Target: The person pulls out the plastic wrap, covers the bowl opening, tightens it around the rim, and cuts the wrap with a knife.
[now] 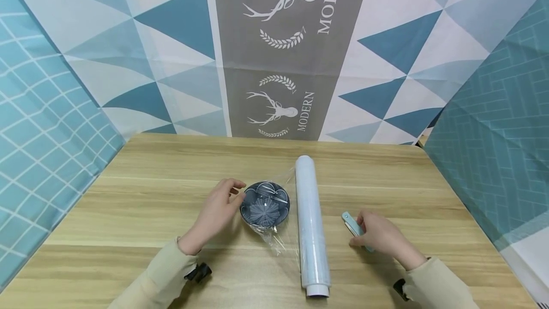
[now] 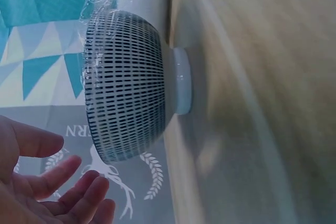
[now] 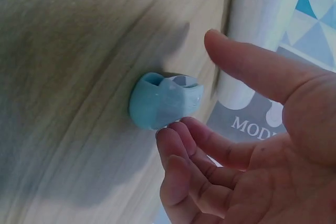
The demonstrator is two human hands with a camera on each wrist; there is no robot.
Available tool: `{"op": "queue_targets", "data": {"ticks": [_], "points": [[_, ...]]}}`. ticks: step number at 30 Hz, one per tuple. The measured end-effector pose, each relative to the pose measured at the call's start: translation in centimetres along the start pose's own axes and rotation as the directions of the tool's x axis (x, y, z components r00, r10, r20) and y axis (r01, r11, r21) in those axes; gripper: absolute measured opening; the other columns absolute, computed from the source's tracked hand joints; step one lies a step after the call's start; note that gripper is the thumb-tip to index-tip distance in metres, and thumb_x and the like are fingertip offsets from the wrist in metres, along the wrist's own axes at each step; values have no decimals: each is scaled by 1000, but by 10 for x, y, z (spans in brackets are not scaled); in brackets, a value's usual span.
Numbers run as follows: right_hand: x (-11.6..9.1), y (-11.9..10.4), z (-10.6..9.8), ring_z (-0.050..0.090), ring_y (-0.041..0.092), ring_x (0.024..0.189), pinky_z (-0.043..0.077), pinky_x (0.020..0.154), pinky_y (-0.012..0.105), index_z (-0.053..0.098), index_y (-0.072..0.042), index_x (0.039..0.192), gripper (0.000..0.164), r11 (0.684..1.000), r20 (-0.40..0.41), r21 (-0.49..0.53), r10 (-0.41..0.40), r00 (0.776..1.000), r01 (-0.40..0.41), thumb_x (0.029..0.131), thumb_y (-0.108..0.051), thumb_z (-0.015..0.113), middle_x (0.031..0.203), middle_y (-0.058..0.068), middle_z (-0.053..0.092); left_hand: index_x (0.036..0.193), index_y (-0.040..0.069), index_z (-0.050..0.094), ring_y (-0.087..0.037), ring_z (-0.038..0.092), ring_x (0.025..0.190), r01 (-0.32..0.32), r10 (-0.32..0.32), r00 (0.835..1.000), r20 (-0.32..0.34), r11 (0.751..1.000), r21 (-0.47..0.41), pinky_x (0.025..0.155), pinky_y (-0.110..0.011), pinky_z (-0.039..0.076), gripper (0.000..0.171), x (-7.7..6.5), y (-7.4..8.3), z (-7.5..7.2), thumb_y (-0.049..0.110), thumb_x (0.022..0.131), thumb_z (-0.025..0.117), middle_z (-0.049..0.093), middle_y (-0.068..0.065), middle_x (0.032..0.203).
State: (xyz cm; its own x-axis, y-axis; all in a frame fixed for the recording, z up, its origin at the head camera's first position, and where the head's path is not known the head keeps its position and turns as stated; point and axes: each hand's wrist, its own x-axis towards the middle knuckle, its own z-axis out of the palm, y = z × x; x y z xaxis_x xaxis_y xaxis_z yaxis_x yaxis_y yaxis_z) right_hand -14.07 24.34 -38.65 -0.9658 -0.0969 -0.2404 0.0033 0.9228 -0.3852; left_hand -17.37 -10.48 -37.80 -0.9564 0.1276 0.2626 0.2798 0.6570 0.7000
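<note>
A dark blue patterned bowl (image 1: 264, 211) stands upright on the table, with clear cling film (image 1: 274, 242) stretched over its mouth. Beside its left rim is my left hand (image 1: 219, 211), fingers loosely bent. The left wrist view shows that hand (image 2: 58, 187) apart from the bowl (image 2: 126, 87), holding nothing. To the right lies a slim light-blue folding knife (image 1: 351, 225) with my right hand (image 1: 379, 233) over it. In the right wrist view, the fingertips of the right hand (image 3: 236, 166) are right at the knife's side (image 3: 165, 103), while the thumb stands well away from it.
A long cling film roll (image 1: 312, 228) lies between bowl and knife, its film running across to the bowl. The wooden table (image 1: 171, 194) ends at a patterned cloth backdrop (image 1: 274, 61), with blue cloths hanging on the left and right sides.
</note>
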Motion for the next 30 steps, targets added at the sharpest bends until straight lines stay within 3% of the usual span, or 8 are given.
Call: {"op": "queue_targets", "data": {"ticks": [10,18,26,30], "points": [[8,5,8,43,14,58,36,47,25,49,-2,87,31,1000,-8,-1,5,1000,-5,66,-11,69,68,3,46,97,12,58,-16,51,88,-35,33,999,31,997,62,73,-34,43,19,6,7,1,21,80,55,53,0,100],[14,1,3,45,14,58,39,47,25,50,-1,87,26,997,-12,75,-18,1000,19,66,-8,64,71,4,49,96,12,58,-16,50,88,-59,55,998,41,995,85,72,-33,42,18,13,12,3,20,81,55,53,0,98],[26,-25,-14,48,14,65,42,53,25,50,4,102,38,984,-69,149,-87,994,97,71,-15,60,82,6,53,92,13,58,-16,51,86,-91,88,995,38,992,84,71,-33,42,14,19,20,5,18,80,56,54,0,94],[30,-45,-18,47,14,68,40,54,24,51,0,105,39,969,-88,216,-101,991,118,74,-21,60,83,4,51,91,12,59,-16,52,85,-94,90,994,56,993,73,72,-33,43,13,22,26,7,17,79,57,54,-1,94]]}}
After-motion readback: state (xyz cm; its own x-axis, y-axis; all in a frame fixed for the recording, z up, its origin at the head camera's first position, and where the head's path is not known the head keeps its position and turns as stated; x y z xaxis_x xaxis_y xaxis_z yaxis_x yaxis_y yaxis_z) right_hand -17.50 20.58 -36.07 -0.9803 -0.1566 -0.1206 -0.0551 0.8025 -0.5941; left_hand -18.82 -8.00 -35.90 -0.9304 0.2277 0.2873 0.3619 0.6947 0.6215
